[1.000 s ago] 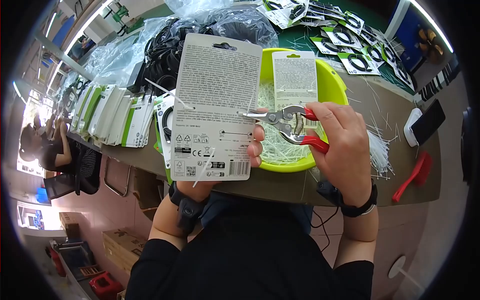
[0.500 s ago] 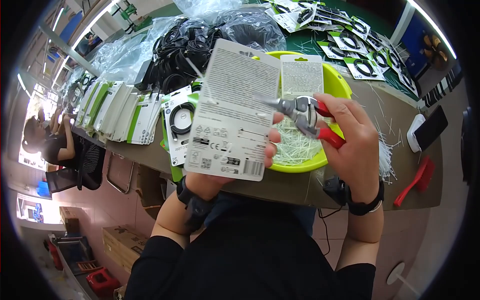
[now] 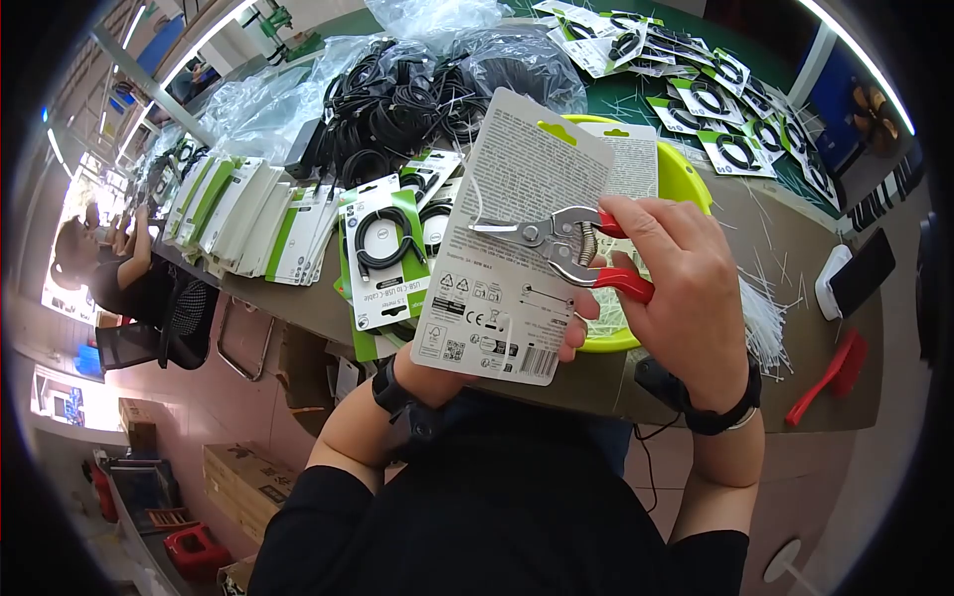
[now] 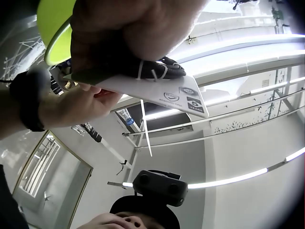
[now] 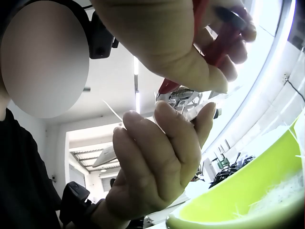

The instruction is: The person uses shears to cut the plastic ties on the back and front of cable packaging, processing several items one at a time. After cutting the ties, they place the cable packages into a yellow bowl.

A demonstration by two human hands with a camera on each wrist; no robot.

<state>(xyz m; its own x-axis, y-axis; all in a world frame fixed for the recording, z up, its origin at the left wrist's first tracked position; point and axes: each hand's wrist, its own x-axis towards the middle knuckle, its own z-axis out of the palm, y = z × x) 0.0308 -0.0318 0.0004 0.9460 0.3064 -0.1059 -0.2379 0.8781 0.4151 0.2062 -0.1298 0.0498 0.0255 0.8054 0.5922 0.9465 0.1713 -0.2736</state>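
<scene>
My left hand (image 3: 580,323) holds a printed cable card (image 3: 497,268) from behind, its text side facing the head view; most of the hand is hidden by the card. White ties stick out of the card, one near its left edge, one near the bottom. My right hand (image 3: 688,288) grips red-handled cutters (image 3: 571,238), whose blades lie over the card's left part beside a tie. In the left wrist view the black cable (image 4: 155,70) shows on the card's other side. The right wrist view shows the left hand's curled fingers (image 5: 157,152) below the cutters' spring.
Behind the card is a green tub (image 3: 686,179) with white tie scraps. Packed cable cards (image 3: 386,248) and a row of cards (image 3: 238,214) lie left, black cables (image 3: 383,104) behind. A red brush (image 3: 833,372), white ties (image 3: 760,328) and a phone (image 3: 857,270) are right.
The card has shifted right in the head view and tilted clockwise. The cutters moved away from the card's right-hand tie, and their blades now lie near its left one.
</scene>
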